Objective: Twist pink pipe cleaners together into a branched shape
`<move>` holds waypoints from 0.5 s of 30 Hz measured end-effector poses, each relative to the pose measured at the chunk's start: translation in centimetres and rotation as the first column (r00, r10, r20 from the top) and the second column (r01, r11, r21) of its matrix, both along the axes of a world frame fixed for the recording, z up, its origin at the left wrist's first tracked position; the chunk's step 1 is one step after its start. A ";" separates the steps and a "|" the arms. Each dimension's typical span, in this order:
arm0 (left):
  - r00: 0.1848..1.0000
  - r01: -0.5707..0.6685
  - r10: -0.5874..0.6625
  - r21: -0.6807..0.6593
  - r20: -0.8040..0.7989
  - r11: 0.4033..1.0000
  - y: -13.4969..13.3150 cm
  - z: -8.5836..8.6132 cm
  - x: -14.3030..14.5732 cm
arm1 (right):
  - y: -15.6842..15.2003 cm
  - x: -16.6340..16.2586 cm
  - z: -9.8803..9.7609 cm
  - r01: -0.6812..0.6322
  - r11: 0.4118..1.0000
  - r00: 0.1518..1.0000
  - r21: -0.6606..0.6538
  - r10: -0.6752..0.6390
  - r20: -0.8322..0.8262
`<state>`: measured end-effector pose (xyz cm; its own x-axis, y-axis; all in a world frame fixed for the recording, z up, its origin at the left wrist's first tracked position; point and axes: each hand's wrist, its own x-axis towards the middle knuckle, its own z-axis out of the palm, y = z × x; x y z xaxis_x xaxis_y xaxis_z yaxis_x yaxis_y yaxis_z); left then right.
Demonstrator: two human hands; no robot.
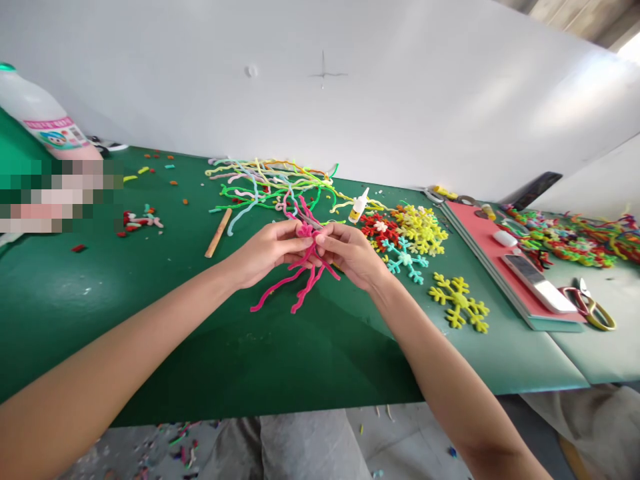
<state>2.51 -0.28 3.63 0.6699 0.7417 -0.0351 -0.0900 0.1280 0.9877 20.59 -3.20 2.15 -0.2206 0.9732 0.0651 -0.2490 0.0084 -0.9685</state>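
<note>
Both my hands meet above the middle of the green table (150, 320), pinching a bundle of pink pipe cleaners (305, 273). My left hand (267, 252) grips the twisted top of the bundle from the left. My right hand (350, 253) pinches the same knot from the right. Loose pink ends hang down and forward below my fingers, touching the table. Just beyond my hands lies a heap of mixed-colour pipe cleaners (270, 180).
Finished snowflakes lie to the right: red (377, 228), yellow (420, 230), teal (406, 260) and another yellow one (460, 303). A small glue bottle (359, 207), a wooden stick (218, 233), a phone (537, 283) on a red-topped board, scissors (590, 307) and a large bottle (45, 123) stand around.
</note>
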 end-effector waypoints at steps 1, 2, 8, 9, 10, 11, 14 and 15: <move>1.000 0.000 0.000 -0.012 0.005 1.000 0.0 0.0 0.0 | 0.0 -0.1 0.0 0.014 1.000 1.000 0.016 -0.014 -0.001; 1.000 -0.001 0.001 -0.025 0.009 1.000 0.0 0.0 0.0 | -0.1 -0.3 -0.1 0.029 0.999 1.000 0.032 -0.029 0.000; 1.000 -0.002 0.002 -0.025 -0.024 1.000 0.0 0.2 -0.1 | -0.1 -0.9 -0.6 0.126 0.985 0.991 0.118 -0.130 0.033; 1.000 -0.002 0.002 -0.014 -0.031 1.000 0.0 0.2 -0.1 | -0.1 -0.9 -0.6 0.131 0.984 0.990 0.123 -0.137 0.038; 0.999 -0.006 0.005 -0.003 -0.036 1.000 -0.1 0.2 -0.1 | -0.1 -0.9 -0.7 0.127 0.984 0.990 0.123 -0.133 0.042; 0.999 -0.010 0.010 0.010 -0.041 1.000 -0.1 0.3 -0.1 | -0.1 -0.8 -0.6 0.112 0.987 0.992 0.118 -0.118 0.044; 0.998 -0.032 0.036 0.064 -0.058 0.997 -0.2 0.3 0.1 | -0.1 -0.3 -0.3 0.033 0.995 0.998 0.092 -0.037 0.044; 0.997 -0.036 0.041 0.080 -0.060 0.996 -0.3 0.4 0.1 | 0.0 -0.1 -0.2 0.005 0.996 0.999 0.088 -0.009 0.043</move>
